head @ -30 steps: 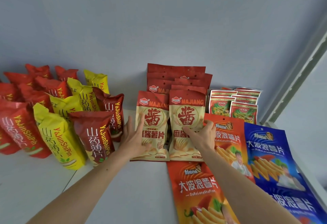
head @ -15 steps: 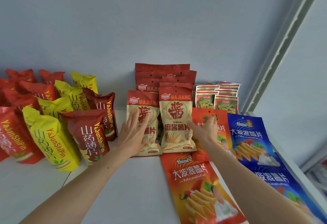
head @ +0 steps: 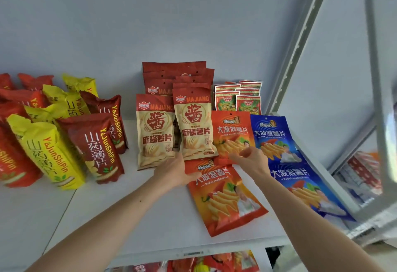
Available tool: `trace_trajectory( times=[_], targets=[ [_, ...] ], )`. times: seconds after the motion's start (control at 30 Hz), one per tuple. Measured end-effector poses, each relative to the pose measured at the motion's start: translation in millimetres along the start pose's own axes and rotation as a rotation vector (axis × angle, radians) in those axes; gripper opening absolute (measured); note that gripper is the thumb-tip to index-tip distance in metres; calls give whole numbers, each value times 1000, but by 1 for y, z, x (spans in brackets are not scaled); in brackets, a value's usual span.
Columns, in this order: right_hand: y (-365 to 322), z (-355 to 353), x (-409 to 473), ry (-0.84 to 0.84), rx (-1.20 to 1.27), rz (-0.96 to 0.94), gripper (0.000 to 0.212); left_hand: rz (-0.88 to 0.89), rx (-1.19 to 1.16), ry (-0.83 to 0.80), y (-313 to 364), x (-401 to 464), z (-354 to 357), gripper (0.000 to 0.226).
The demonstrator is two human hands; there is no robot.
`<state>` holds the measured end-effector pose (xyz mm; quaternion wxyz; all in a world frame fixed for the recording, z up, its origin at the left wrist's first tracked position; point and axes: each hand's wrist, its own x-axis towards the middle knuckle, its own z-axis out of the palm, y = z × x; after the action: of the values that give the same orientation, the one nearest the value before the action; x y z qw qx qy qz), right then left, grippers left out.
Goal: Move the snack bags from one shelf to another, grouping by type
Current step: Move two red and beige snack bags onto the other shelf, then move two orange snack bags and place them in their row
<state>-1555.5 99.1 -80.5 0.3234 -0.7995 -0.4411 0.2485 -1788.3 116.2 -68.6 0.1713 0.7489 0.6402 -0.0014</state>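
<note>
Two hands sit low at the front of the shelf [head: 120, 218], neither gripping anything. Left hand [head: 175, 174] is loose, fingers relaxed and spread, palm partly up, fingertips at the bottom edge of the front left MAJIANG bag [head: 155, 134] and overlapping the top left corner of the near orange bag [head: 225, 198]; can't tell if it actually touches either. Right hand [head: 251, 159] is also slack, fingers lightly curled round nothing, hovering over the lower part of the far orange bag [head: 233, 134]; contact unclear

Task things relative to the hands: front right MAJIANG bag [head: 196, 128] stands just above and between the hands, leaning back on the MAJIANG stack [head: 176, 76] behind it, so each bag props the next and labels face out. Orange bags lie flat, one just beyond the right hand and one just below both hands, overlapping like shingles, likely too floppy to stand. Blue bags [head: 285, 155] lie flat the same way, just outboard of the right hand, against the shelf frame [head: 300, 42]. Small green-and-red packets [head: 238, 98] stand upright well beyond the right hand, behind the orange bags. Red and yellow YaJunShiPin bags [head: 64, 134] stand leaning in a cluster well outboard of the left hand, colours mixed

Judgement: MAJIANG row looks just squared up; grouping by type mostly done on this shelf. More bags [head: 214, 263] show on the level below, near the wrists
</note>
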Motion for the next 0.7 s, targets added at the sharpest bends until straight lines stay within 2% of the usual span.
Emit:
trace_trajectory(
  times=[0.07, 0.17, 0.3, 0.43, 0.6, 0.63, 0.7],
  targets=[
    [7, -3, -8, -79, -39, 24, 43, -37, -143, -98, 4, -11, 8, 98],
    [19, -4, -18, -181, -100, 46, 38, -115, -407, -216, 13, -28, 21, 92],
    [33, -7, -30, -280, -98, 30, 42, -282, -714, -206, 27, -43, 37, 89],
    [41, -15, -37, -329, -100, 14, 34, -362, -843, -181, 41, -57, 45, 116],
    [51, -26, -44, -349, -98, 15, 32, -383, -878, -149, 47, -73, 52, 128],
    [53, -27, -46, -350, -91, 14, 33, -380, -898, -158, 47, -75, 54, 123],
    [56, -29, -48, -357, -77, 12, 36, -373, -970, -199, 49, -84, 57, 88]
  ],
)
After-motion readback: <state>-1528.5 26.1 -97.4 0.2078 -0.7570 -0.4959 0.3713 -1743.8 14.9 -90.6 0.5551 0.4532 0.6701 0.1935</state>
